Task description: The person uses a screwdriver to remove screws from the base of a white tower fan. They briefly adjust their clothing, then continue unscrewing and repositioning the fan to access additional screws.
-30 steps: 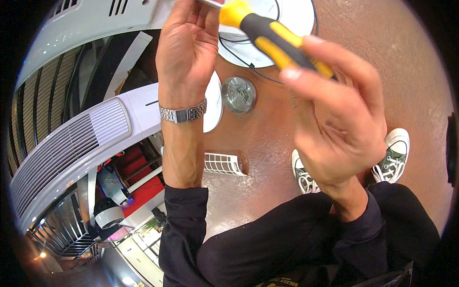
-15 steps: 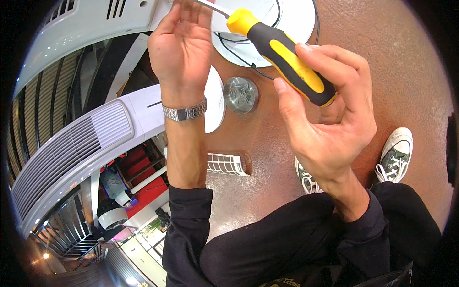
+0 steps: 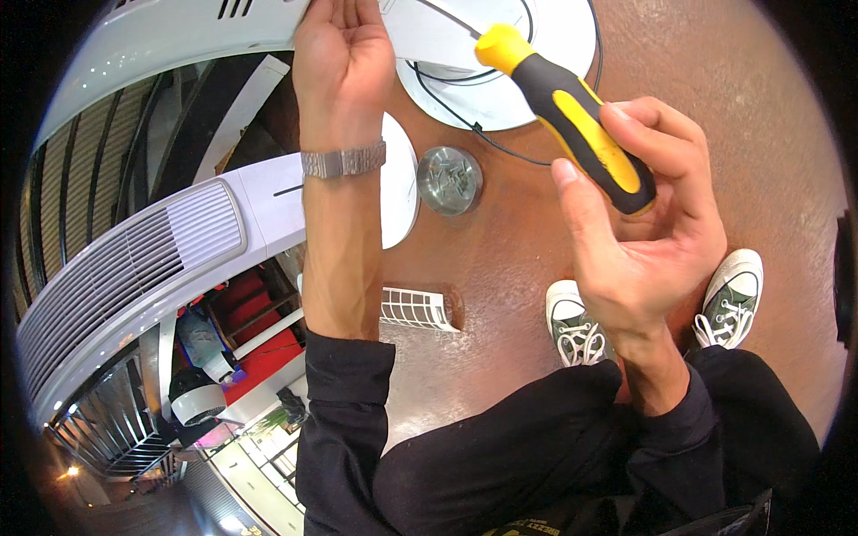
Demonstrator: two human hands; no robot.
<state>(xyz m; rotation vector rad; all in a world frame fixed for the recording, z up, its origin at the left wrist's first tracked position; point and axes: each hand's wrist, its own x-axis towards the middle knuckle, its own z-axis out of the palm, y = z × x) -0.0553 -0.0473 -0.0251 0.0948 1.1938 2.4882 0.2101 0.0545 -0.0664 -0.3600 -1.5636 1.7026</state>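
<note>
My right hand (image 3: 648, 210) grips a yellow and black screwdriver (image 3: 585, 134) between thumb and fingers. Its metal shaft points up and to the left, and the tip lies past the top edge. My left hand (image 3: 344, 58), with a metal watch (image 3: 343, 161) at the wrist, is raised palm toward me against a white appliance housing (image 3: 206, 40). The left fingertips are cut off by the picture's edge, so their grip cannot be made out. Between the hands and nearer to me, a clear round dish (image 3: 450, 180) of small metal screws rests on the brown floor.
At left lies a long white housing with a slatted grille (image 3: 125, 277). A white round base (image 3: 500, 67) with a black cable (image 3: 474, 128) is ahead. A white lattice panel (image 3: 416, 309) lies on the floor. My shoes (image 3: 731, 299) are at right.
My right hand and the screwdriver have shifted right and slightly down, away from my left hand. The left hand has moved slightly up, so its fingers show less.
</note>
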